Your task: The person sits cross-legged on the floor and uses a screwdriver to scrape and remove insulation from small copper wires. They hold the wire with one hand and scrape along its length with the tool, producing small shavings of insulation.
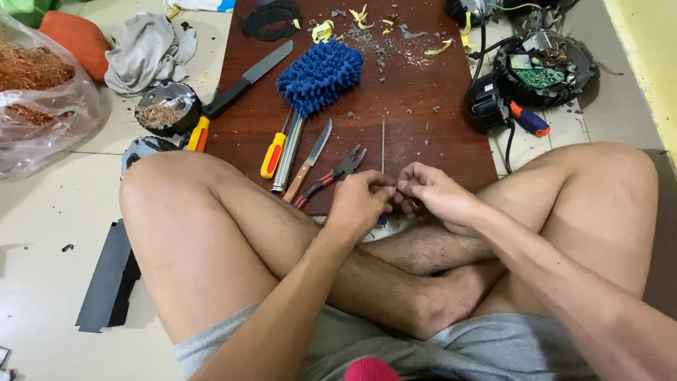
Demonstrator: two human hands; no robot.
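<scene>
With my left hand point(361, 201) and right hand point(431, 194) I pinched a thin wire point(383, 152) over the board point(416, 99), pliers point(331, 176) beside; a bag of copper strands point(32, 74) stood filled, an opened motor point(543, 67) remained.

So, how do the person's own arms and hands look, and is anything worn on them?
Both arms are bare to the frame edge, with no sleeves in view. The left hand and right hand have no gloves, and I see no rings, watch or wristbands. The fingers are slim, and the forearms are lean.
</scene>
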